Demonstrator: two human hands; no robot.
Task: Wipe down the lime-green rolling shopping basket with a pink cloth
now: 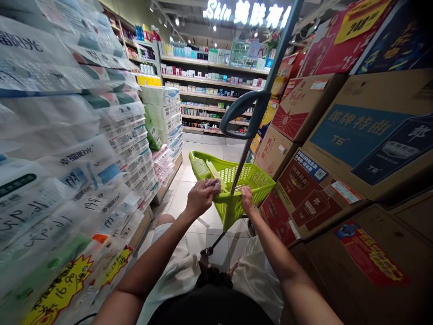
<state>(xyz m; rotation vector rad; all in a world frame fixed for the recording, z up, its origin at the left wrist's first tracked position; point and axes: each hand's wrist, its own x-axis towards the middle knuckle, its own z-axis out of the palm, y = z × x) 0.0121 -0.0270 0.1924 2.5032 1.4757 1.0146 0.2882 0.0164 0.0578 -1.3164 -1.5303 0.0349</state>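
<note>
A lime-green shopping cart (262,181) with lattice sides stands in front of me, with a tall grey pole (274,67) rising from its near end. My left hand (200,198) is closed on a crumpled greyish-pink cloth (214,184) at the cart's near left rim. My right hand (246,198) has its fingers wrapped over the near rim, just right of the pole. Inside the basket, on the left, lies a long pale-green piece (215,174); its kind is unclear. A looped grey handle (238,117) sticks out from the pole.
Plastic-wrapped paper packs (122,131) are stacked high along the left. Printed cardboard boxes (352,131) rise close on the right, near the cart's side. Tiled floor (192,142) runs ahead to shelves of small packaged goods (209,77). A caster (207,251) sits near my feet.
</note>
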